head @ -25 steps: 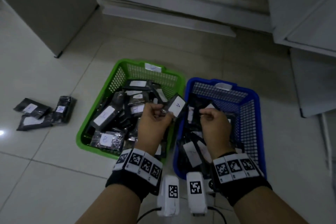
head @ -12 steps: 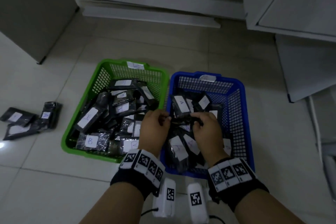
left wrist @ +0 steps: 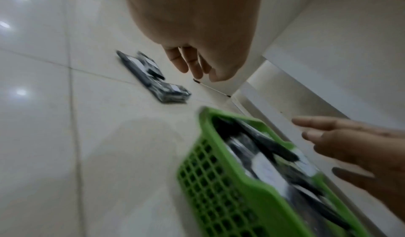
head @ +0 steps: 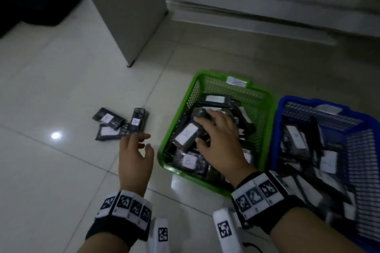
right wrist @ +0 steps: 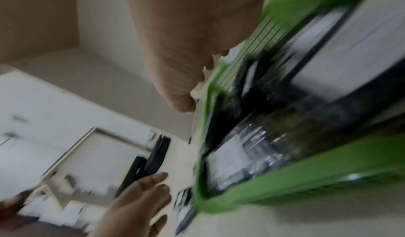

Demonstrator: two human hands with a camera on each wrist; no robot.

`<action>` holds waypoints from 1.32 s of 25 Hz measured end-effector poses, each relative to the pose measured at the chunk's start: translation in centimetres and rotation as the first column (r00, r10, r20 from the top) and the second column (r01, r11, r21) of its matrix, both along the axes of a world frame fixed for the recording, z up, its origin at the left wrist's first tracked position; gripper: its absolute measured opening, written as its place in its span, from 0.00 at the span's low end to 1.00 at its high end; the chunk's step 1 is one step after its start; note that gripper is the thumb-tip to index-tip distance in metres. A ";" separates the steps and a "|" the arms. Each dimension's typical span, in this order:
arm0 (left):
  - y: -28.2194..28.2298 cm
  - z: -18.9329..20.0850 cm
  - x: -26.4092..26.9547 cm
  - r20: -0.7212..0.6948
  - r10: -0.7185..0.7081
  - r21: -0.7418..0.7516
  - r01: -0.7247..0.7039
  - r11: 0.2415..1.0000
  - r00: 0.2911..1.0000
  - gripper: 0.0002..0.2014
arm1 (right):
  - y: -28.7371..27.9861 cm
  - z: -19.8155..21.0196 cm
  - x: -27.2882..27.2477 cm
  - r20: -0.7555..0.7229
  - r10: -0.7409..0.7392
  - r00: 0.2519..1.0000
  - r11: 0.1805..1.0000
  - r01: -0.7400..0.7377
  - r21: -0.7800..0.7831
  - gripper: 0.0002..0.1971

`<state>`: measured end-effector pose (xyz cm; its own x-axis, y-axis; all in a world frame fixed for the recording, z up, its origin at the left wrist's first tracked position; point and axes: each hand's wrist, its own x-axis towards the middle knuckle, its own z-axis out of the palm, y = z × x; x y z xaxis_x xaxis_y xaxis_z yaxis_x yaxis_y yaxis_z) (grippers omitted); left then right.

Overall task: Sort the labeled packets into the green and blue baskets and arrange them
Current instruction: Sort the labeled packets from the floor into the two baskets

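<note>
Nearest the camera, two banded wrists are reaching forward over a pale tiled floor. The left hand is hovering above the floor, between the loose packets and the green basket, its fingers relaxed and slightly spread, holding nothing; in the left wrist view the fingertips are hanging clear of the tiles. The right hand is lying over the packets inside the green basket, fingers spread and loosely bent across them; whether it is gripping any packet cannot be told, and the right wrist view is too blurred to settle it.

The green basket is sitting just beside the blue basket, which is standing to its right. Both are holding heaps of dark packets with white labels, and a large labeled packet is lying just left of the right hand's fingers.

Farther left on the floor, three loose packets are lying together, partly overlapping, well apart from the baskets. Beyond them a grey cabinet is standing on the floor.
</note>
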<state>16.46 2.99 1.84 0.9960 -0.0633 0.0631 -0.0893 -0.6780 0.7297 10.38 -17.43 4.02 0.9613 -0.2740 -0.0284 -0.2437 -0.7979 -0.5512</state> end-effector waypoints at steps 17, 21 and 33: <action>12.8 -9.1 13.9 -0.292 -0.010 0.327 0.110 0.939 0.956 0.36 | 15.7 -7.1 16.8 -0.492 0.245 0.835 0.965 -0.260 0.037 0.14; 12.0 -8.7 12.7 -0.326 0.058 0.433 0.095 0.896 0.944 0.35 | 15.5 -7.1 16.0 -0.479 0.187 0.858 0.978 -0.209 0.008 0.19; 5.0 -5.6 6.1 -0.575 0.152 -0.461 -0.471 0.752 0.804 0.05 | 6.2 -0.8 10.2 0.033 -0.251 0.968 0.826 0.196 0.528 0.20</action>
<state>22.53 8.04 -3.80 0.8535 0.1440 -0.5007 0.5121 -0.0549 0.8572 20.61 -11.28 3.21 0.8808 -0.4531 -0.1375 -0.3047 -0.3199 -0.8971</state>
